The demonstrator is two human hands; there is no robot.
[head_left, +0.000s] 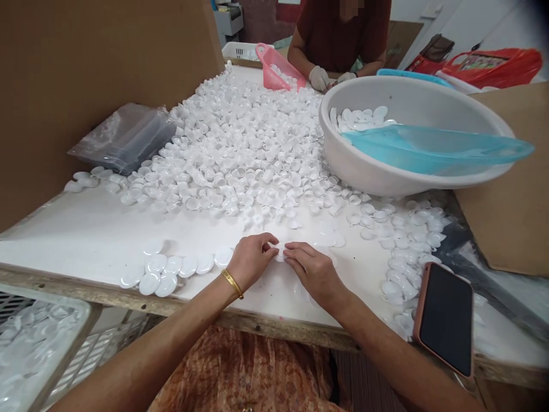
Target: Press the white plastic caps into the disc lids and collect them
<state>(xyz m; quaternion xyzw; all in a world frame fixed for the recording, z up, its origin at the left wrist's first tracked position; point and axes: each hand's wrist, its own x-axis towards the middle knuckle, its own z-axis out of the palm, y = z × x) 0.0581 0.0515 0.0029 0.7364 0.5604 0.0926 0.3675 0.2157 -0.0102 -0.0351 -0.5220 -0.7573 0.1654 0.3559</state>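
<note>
Between my fingertips, just above the front of the white table [261,292], is a small round white plastic piece [280,252]. My left hand [252,256], with a gold bangle at the wrist, pinches it from one side. My right hand [315,273] grips the opposite edge with thumb and fingers. The fingertips hide part of its shape. Left of my hands lies a group of flat white discs [172,265]. A wide heap of small white cup-shaped pieces [240,149] spreads out beyond my hands.
At the right stand a large grey-white basin [386,177] with a blue scoop [429,150], and a phone [446,320] near the edge. A pink scoop [274,71] and a co-worker's gloved hand [318,78] are at the back. Cardboard [103,57] and a plastic-wrapped pack [124,137] flank the left.
</note>
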